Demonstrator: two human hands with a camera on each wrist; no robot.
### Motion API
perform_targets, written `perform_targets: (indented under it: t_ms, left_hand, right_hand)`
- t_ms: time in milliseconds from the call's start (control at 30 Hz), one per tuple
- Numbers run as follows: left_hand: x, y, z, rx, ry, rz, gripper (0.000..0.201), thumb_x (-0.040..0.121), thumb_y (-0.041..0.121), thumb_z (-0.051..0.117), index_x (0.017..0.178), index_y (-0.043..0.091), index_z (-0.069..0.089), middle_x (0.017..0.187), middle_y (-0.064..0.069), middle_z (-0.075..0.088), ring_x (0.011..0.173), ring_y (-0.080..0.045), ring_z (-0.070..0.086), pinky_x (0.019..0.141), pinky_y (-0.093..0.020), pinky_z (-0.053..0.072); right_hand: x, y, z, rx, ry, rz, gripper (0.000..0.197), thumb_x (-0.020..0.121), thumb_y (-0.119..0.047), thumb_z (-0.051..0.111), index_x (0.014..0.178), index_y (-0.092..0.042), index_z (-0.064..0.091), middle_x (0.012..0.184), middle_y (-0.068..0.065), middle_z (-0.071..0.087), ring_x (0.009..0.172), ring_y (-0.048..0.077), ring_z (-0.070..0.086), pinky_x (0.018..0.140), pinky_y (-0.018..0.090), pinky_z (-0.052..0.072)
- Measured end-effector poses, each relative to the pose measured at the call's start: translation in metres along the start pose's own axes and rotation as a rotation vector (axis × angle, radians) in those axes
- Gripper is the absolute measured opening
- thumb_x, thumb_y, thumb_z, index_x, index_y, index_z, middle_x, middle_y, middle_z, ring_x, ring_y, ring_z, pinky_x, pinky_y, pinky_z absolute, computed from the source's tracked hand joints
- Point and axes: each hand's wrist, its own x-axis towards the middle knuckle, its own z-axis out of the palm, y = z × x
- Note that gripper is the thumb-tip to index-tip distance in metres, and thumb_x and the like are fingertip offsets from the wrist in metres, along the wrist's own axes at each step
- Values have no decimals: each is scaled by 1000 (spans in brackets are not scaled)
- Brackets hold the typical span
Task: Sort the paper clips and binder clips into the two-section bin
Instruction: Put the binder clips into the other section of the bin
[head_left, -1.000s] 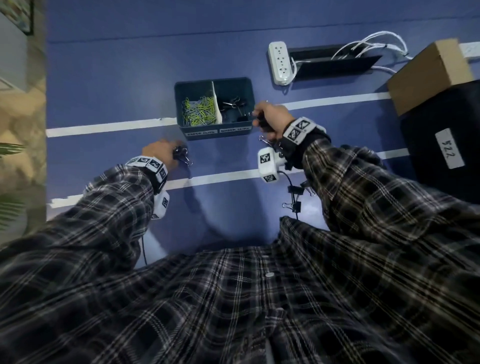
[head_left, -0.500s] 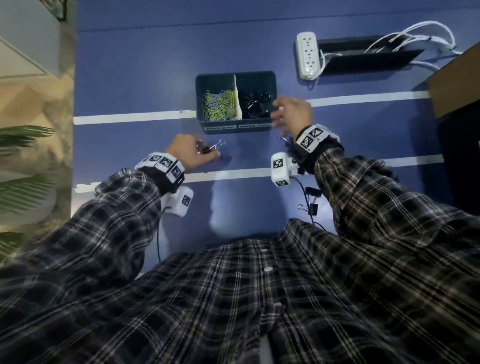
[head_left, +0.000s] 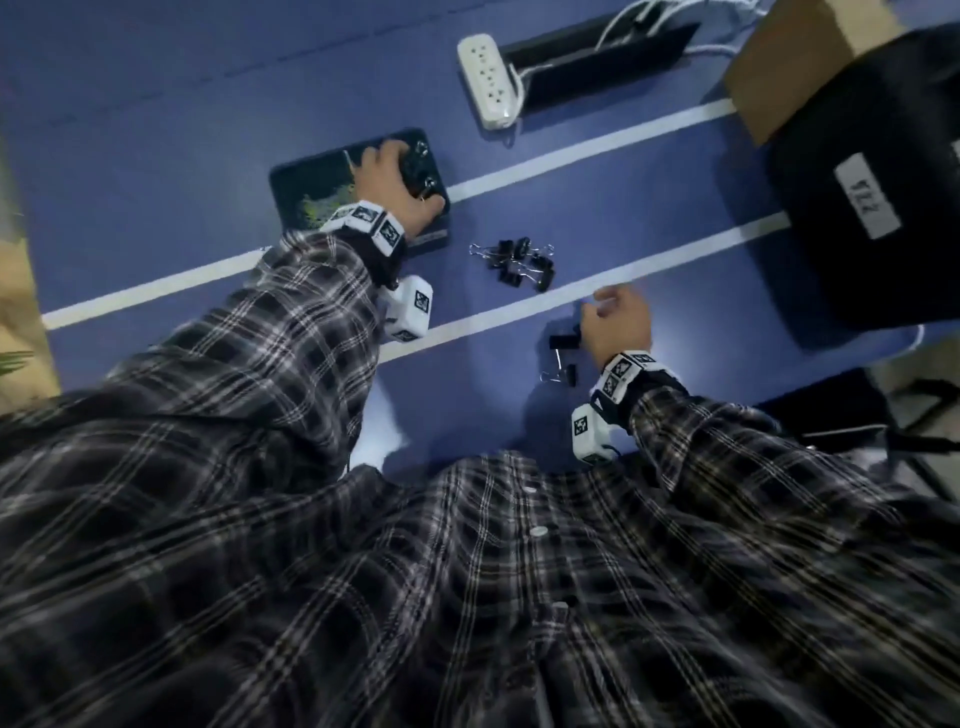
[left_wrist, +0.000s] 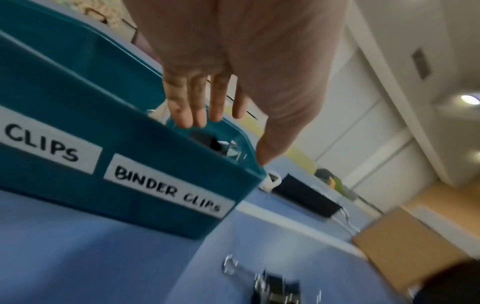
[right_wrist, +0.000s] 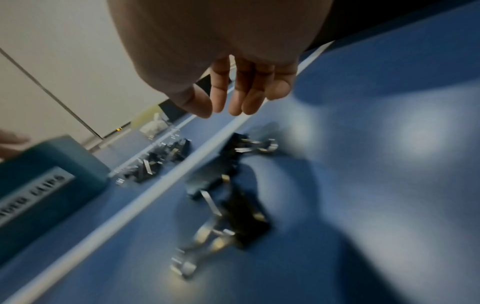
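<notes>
Blue table (head_left: 156, 130) with white tape lines under me. My left hand (head_left: 395, 182) hangs over the bin (head_left: 291, 192), fingers (left_wrist: 182, 111) straight, holding nothing, above the section labelled BINDER CLIPS. My right hand (head_left: 618, 322) hovers loose and empty near the table's near edge, beside some binder clips (head_left: 563, 353); a pile (head_left: 519, 262) lies just right of the bin.

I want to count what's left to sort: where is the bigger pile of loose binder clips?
In the head view, the pile of binder clips lies on the blue table between the two white tape lines, just right of the bin.
</notes>
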Motion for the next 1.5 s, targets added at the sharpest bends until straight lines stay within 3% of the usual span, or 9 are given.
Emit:
perform_targets:
  t_ms: [133,233,367,533,633,833,1100,1233,1500]
  left_hand:
    - [-43,14,30,133,105,277,51,79,38,55,124,15,52,123,-11,51,113,-31,46,93,-41,42]
    - [-80,25,68,235,-136,465,47,80,35,54,123,18,53,128,-9,50,118,-30,43,95,-48,40]
    - [-92,33,97,291,-309,253,69,82,27,59,145,21,30,153,-8,24,136,-32,27,106,-49,33]
    - [-73,52,95,410,-454,254,81,89,16,53,152,22,2,160,-1,-8,147,-30,2,114,-51,19]
    - [-67,57,99,459,-533,310,76,90,15,53,152,21,10,161,-2,1,145,-30,11,114,-48,24]
    - [-83,29,105,470,-381,370,40,87,10,51,127,17,50,138,-8,40,122,-32,36,97,-44,40]
    - [-108,-13,103,574,-385,354,39,96,30,47,133,21,45,132,-6,46,121,-28,39,96,-40,31]
    - [-115,-20,96,589,-325,377,30,94,32,50,123,25,54,125,-2,50,117,-26,39,94,-39,28]
    - [-140,-28,78,62,-104,281,13,83,26,65,93,19,61,111,0,60,102,-25,50,87,-38,39]
  right_hand:
    - [-12,30,4,-26,-80,-2,36,72,-39,58,104,-24,63,105,3,62,95,22,62,85,30,49]
    - [-25,30,10,-61,-129,-93,41,73,-46,65,110,-30,59,110,2,56,103,20,58,92,34,48]
    - [-26,25,15,-166,-241,-241,62,66,-61,73,115,-31,52,115,3,48,106,21,55,91,37,49]
    - [-27,16,30,-221,-293,-342,41,82,-29,66,120,-19,55,119,13,46,102,36,57,88,44,50]
    - [-25,9,34,-190,-302,-340,35,85,-18,60,119,-11,54,118,15,47,98,37,56,84,43,49]
    - [-13,3,34,26,-227,-272,36,80,-8,61,116,-4,55,116,19,50,97,34,56,90,39,47]
    - [10,-19,30,267,-206,40,24,92,-25,43,91,-15,64,97,8,66,90,29,58,75,22,44]
    - [27,-33,25,265,-179,99,35,68,-40,36,65,-14,59,68,7,56,73,33,55,70,42,50]
    - [42,-52,19,41,-159,-80,57,75,-69,61,62,-15,47,60,3,53,64,27,55,59,30,40]
